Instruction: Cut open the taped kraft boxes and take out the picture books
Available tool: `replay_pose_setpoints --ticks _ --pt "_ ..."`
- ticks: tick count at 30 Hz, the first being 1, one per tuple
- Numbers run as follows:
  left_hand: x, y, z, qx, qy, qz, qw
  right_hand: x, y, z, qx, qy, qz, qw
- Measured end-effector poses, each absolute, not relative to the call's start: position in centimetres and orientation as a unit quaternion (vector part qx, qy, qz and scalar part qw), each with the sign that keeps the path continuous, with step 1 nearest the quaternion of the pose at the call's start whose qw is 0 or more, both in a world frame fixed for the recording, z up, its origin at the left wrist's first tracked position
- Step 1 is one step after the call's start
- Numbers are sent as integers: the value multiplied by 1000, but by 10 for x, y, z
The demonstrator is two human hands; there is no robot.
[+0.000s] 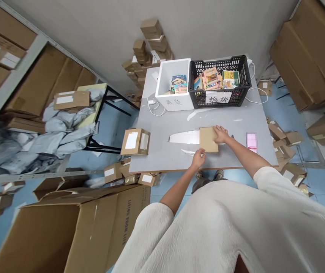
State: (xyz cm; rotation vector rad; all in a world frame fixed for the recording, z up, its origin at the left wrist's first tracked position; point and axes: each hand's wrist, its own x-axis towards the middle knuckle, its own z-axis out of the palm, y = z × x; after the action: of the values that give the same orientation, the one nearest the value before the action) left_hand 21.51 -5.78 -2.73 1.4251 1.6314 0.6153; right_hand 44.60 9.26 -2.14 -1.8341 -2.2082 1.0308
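A small flat cardboard box (208, 141) lies on the grey table near its front edge. My left hand (198, 158) is closed on its lower left corner. At the upper right edge, my right hand (221, 134) grips the same box, thumb and fingers against the side. A shiny whitish strip (183, 137), which looks like packing tape, stretches flat on the table leftward from the box; whether it runs under the box is hidden. A small dark item (232, 136) sits just right of my right wrist.
At the table's back stand a white foam box (176, 104) and a black crate (222, 99), both with books. A phone (251, 142) lies right, a labelled carton (135, 141) left. A large open carton (100, 227) stands on the floor; parcels (65, 117) crowd the left shelf.
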Motion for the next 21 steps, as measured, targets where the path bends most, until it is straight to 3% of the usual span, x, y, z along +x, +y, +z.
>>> replay_pose_setpoints --ticks 7,16,21 --pt "195 -33 -23 560 674 272 398 455 59 -23 -704 -635 303 93" --pt "173 17 -25 487 665 319 468 454 -7 -38 -712 -556 397 165" --pt "169 35 -26 445 694 293 484 441 5 -27 -720 -447 458 268"
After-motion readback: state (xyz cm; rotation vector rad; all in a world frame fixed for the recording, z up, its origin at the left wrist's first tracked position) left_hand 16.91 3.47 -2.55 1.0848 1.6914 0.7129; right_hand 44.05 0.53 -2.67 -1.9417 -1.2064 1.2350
